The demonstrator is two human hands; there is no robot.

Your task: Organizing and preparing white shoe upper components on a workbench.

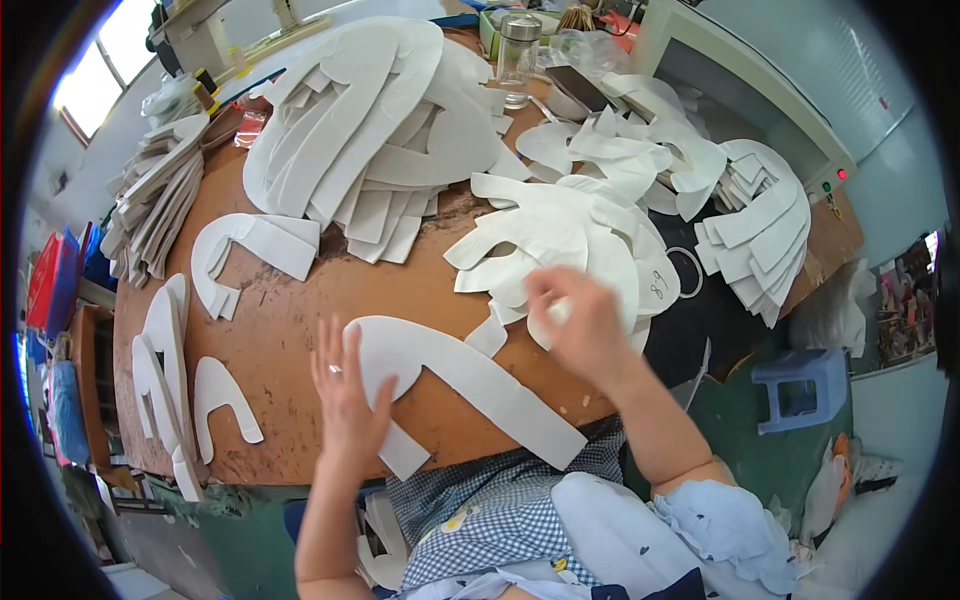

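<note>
A white U-shaped cut piece (pixel 470 375) of soft sheet material lies on the brown table in front of me. My left hand (pixel 350 395), a ring on one finger, rests at its left curve with the fingers spread. My right hand (pixel 580 330) hovers over the near edge of a loose heap of thin white curved pieces (pixel 590 230). Its fingers are curled together and slightly blurred; a bit of white shows under them, but I cannot make out whether it is held. A small white tab (pixel 487 337) sits between the U-shaped piece and the heap.
Tall stacks of white curved pieces (pixel 350 110) fill the back of the table (pixel 290 350). More lie at the left (pixel 165 370) and right (pixel 755 215). A glass jar (pixel 517 60) and a phone (pixel 578 88) are at the back. A blue stool (pixel 800 390) stands on the floor at right.
</note>
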